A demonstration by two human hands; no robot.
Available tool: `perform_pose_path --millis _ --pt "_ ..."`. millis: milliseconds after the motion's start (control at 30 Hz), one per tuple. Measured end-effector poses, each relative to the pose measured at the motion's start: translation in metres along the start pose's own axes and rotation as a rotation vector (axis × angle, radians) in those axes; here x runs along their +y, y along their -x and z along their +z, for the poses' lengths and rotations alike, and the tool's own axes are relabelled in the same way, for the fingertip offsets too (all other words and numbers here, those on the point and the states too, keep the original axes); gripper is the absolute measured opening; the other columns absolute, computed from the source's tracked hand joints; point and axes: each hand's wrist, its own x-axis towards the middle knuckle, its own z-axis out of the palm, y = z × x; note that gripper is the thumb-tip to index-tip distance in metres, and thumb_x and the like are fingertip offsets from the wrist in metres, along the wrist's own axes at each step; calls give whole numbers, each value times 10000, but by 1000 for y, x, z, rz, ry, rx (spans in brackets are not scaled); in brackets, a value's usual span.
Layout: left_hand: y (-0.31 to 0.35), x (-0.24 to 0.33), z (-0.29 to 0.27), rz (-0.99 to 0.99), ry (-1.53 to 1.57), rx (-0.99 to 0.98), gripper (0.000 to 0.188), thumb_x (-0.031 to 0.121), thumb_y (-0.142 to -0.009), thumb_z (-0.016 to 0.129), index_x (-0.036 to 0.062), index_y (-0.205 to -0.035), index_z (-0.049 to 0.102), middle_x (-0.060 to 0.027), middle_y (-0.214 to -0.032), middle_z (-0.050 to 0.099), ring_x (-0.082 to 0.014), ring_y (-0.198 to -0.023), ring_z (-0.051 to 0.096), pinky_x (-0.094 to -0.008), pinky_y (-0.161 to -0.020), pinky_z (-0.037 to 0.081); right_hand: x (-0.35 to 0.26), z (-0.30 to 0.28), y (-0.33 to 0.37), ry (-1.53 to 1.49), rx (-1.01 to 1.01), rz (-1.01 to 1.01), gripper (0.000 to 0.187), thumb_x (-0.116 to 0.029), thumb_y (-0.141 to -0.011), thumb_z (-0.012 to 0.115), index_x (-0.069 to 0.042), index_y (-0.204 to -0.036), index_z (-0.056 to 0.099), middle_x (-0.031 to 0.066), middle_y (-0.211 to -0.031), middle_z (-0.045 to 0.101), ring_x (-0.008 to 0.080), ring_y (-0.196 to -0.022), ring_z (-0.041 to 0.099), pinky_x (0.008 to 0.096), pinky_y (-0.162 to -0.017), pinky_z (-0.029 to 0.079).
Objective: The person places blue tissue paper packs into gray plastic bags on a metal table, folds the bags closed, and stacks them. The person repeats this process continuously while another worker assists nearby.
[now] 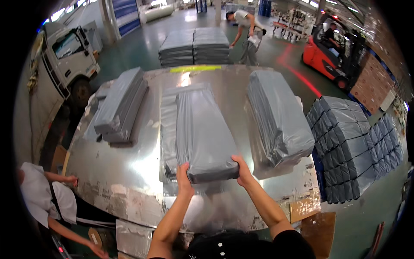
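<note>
In the middle of a metal-topped table (146, 181) lies a long package wrapped in grey plastic (202, 134). My left hand (184, 181) grips its near left corner, and my right hand (243, 172) grips the near right corner. The fingers are partly hidden under and behind the near end. Flat grey plastic (169, 129) shows beneath the package along its left side. A stack of similar grey packages (123, 101) lies to the left, and another grey-wrapped bundle (278, 116) lies to the right.
A person in a white top (49, 194) stands at the table's left. Strapped grey bundles (340, 142) stand right; more stacks (194, 43) stand beyond the table, where another person (248, 30) bends. A red forklift (323, 54) carries boxes. A truck (69, 56) is parked left.
</note>
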Motion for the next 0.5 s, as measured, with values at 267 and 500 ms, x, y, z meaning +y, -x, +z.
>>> perform_pose_path --millis 267,500 --pt "76 -10 148 78 108 -254 494 275 -858 581 79 -1284 426 -45 -1150 541 -190 -1073 528 -344 -959 412 -144 -40 108 -12 120 -357 708 -227 -788 548 -56 -1432 308 109 -1283 497 216 -1172 490 335 -999 396" --pt "76 -48 297 -137 -2 -448 785 355 -825 667 23 -1410 263 -125 -1298 436 -217 -1168 429 -329 -1016 324 -260 -147 109 0 334 -474 552 -426 -794 586 -42 -1190 558 103 -1136 594 248 -1029 568 347 -922 424"
